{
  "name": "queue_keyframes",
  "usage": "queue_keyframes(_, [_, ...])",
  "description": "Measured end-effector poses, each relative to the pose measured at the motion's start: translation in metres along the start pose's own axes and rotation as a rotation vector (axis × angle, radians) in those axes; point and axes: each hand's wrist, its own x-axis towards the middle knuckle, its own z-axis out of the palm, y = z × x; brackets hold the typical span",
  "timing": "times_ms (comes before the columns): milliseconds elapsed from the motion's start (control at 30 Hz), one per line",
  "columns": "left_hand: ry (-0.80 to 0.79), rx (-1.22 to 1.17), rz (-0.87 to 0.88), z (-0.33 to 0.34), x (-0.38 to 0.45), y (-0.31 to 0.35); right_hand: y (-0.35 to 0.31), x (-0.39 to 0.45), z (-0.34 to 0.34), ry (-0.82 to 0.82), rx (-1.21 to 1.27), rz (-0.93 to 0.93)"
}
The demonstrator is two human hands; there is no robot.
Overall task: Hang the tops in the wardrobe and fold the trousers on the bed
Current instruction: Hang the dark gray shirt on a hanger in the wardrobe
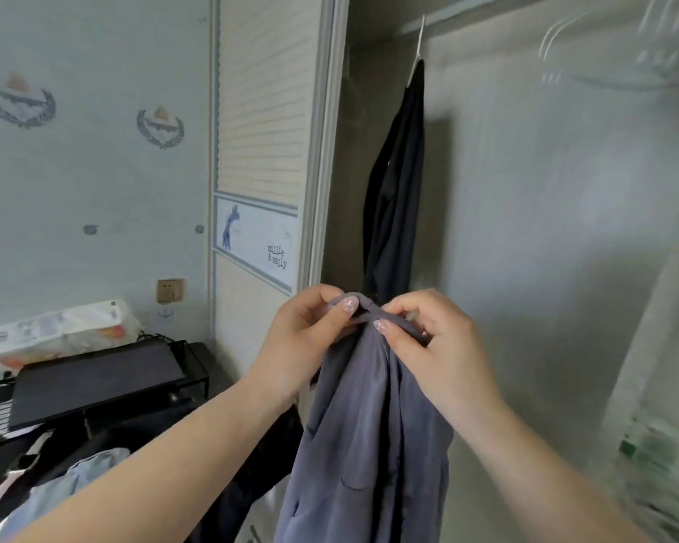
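Observation:
A grey-blue garment point(369, 444) hangs straight down in front of me, held up by its top edge. My left hand point(306, 339) pinches that edge from the left and my right hand point(428, 346) pinches it from the right, thumbs close together. Behind them stands the open wardrobe point(526, 229). A dark top point(396, 190) hangs inside it on a white hanger point(418, 45) at the left. Several blurred white hangers point(604, 60) hang on the rail at the upper right. More clothes, light blue and black, lie in a pile point(75, 476) at the lower left.
The louvred wardrobe door point(263, 150) is slid to the left of the opening. A black wire rack with a dark flat board point(95, 378) stands by the wall at the left, with a plastic-wrapped pack point(63, 327) behind it. Something in clear plastic point(651, 444) hangs at the right.

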Motion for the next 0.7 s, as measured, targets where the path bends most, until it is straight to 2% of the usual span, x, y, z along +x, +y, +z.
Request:
queue_keyframes(400, [-0.341,-0.298,0.001,0.034,0.204,-0.026,0.056,0.145,-0.02,0.214,-0.38,0.072])
queue_keyframes(700, [-0.391,-0.434,0.023,0.088,0.295,-0.025,0.081,0.225,-0.064,0.243,-0.685,0.075])
